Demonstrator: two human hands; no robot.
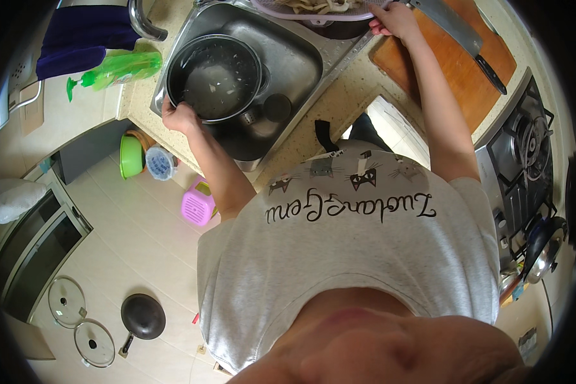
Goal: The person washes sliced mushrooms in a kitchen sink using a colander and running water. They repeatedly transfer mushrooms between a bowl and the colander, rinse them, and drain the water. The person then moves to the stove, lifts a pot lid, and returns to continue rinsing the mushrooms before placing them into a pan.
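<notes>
My left hand (180, 116) grips the near left rim of a dark metal pot (216, 79) that stands in the stainless steel sink (288, 53) with water and small pale bits in it. At the top, my right hand (396, 20) holds the edge of a pink mesh basket (312, 15) over the sink's other bowl. Pale strips of food, perhaps mushrooms, lie in that basket (269, 10), which the frame's edge cuts off. A dark round drain piece (277, 108) sits in the sink beside the pot.
A cleaver (453, 31) lies on a wooden cutting board (441, 67) to the right, with a gas stove (523, 153) beyond. The faucet (144, 24), a green pump bottle (125, 69) and a dark blue cloth (84, 36) are at the left of the sink.
</notes>
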